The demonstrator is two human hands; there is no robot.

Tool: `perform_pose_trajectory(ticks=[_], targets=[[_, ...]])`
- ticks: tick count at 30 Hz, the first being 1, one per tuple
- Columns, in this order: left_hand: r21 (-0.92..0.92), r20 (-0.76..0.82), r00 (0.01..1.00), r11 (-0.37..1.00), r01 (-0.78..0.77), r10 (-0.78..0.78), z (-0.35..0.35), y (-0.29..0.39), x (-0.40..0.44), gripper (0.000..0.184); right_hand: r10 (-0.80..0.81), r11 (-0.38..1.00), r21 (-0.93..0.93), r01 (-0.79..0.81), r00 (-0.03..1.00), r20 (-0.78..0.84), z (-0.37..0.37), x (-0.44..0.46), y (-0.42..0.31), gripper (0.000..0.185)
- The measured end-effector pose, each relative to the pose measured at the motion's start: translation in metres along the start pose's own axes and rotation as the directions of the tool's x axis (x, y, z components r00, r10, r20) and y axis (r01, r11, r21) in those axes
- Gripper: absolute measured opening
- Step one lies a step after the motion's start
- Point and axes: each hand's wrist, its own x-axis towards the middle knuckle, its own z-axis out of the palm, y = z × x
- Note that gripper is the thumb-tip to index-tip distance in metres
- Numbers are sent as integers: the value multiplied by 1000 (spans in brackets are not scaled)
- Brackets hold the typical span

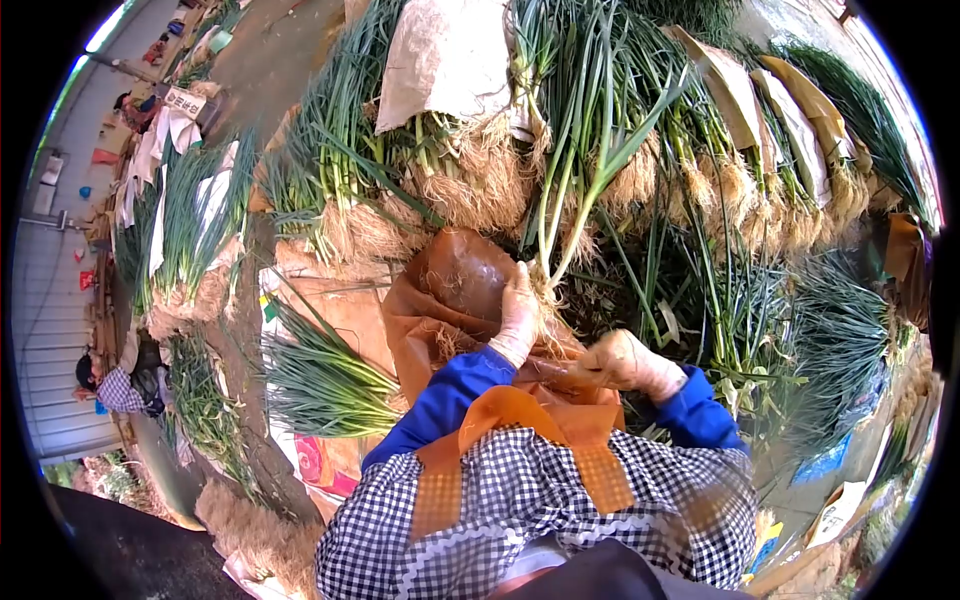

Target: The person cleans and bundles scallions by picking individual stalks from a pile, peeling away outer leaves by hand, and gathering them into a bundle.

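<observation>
"Scallions stood over the apron. Handling?"

"Judged light, bendy, easily creased; root end best, where the left hand pinched. Whether the right hand gripped anything, I couldn't tell."

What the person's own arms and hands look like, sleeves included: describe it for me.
The left sleeve and right sleeve are plain bright blue along the forearms. Above them, black-and-white checked fabric covers the upper arms. The left hand and right hand look bare beyond the sleeve ends. No cables or printed markings show on either arm.
</observation>
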Motion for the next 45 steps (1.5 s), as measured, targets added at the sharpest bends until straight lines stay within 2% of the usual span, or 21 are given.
perform_pose_trajectory(ticks=[1, 2, 4, 6, 12, 14, 16, 17, 18, 20, 22, 26, 28, 29, 30, 32, 34, 37, 40, 42, 45], targets=[[136, 8, 998, 988, -70, 70, 0, -3, 0, 36, 89, 993, 77, -85, 995, -47, 18, -16, 16, 18], [269, 31, 990, 953, -139, 136, 3, -7, -1, 37, 207, 938, -310, -154, 968, 145, 24, -16, 30, 26], [337, 17, 986, 928, -161, 165, 13, -10, -8, 38, 536, 838, 36, -544, 811, -233, -3, 12, 5, 38], [109, 65, 977, 972, -208, 202, 39, -5, -24, 38, 453, 890, 139, -435, 806, -380, 5, 35, 7, 34], [132, 15, 981, 972, -194, 194, 12, 7, -6, 35, 93, 941, 320, -113, 993, 77, -1, 13, -27, 33], [158, 18, 986, 973, -167, 166, 11, 7, -5, 37, 170, 927, 300, -225, 965, 198, -24, -21, -27, 24], [324, 135, 956, 900, -290, 259, 6, 1, -4, 39, 785, 619, -493, -612, 512, 349, -38, -17, -8, 28], [431, 169, 944, 840, -330, 284, 10, 0, -9, 49, 830, 463, -611, -642, 557, 44, -32, -37, 16, 29], [690, 241, 900, 588, -422, 363, 16, 3, -18, 61, 700, 523, -516, -678, 687, -194, -35, -32, 24, 30], [647, 337, 881, 598, -473, 332, 26, 7, -30, 77, 443, 851, 33, -524, 682, -582, -40, 6, 8, 35], [782, 271, 913, 483, -394, 306, 31, 8, -38, 86, 411, 866, 8, -500, 701, -583, -42, 41, -7, 39], [858, 513, 751, -233, -457, 416, 13, 1, -33, 80, 489, 802, -182, -569, 801, -345, -22, 72, 12, 37], [881, 471, 776, -178, -439, 419, 9, 2, -32, 82, 299, 916, -138, -376, 871, -389, -5, 70, 28, 34], [871, 481, 758, -140, -471, 441, 9, 3, -31, 83, 432, 902, 178, -394, 808, -401, 3, 74, 26, 26], [869, 484, 759, -138, -475, 436, 8, 4, -30, 83, 629, 653, 641, -404, 761, -162, 6, 65, 23, 27], [866, 455, 803, 16, -499, 385, 9, 9, -31, 81, 582, 467, 801, -375, 812, 42, 10, 40, 6, 28], [835, 304, 920, 397, -382, 245, 7, 11, -24, 71, 339, 508, 793, -337, 924, 176, 0, 7, -27, 27], [784, 215, 968, 568, -250, 128, -6, 8, -6, 58, 508, 723, 446, -527, 844, 173, -9, -31, -13, 31], [870, 342, 908, 282, -403, 241, -6, 0, -9, 48, 826, 518, -572, -636, 545, 141, 2, -51, 44, 38], [945, 315, 924, 23, -327, 216, 9, 9, -22, 49, 649, 722, -32, -691, 693, -313, -9, -13, 28, 40], [921, 381, 879, -39, -387, 286, 5, 1, -18, 50, 630, 776, 184, -603, 733, -255, -13, 46, 8, 47]])
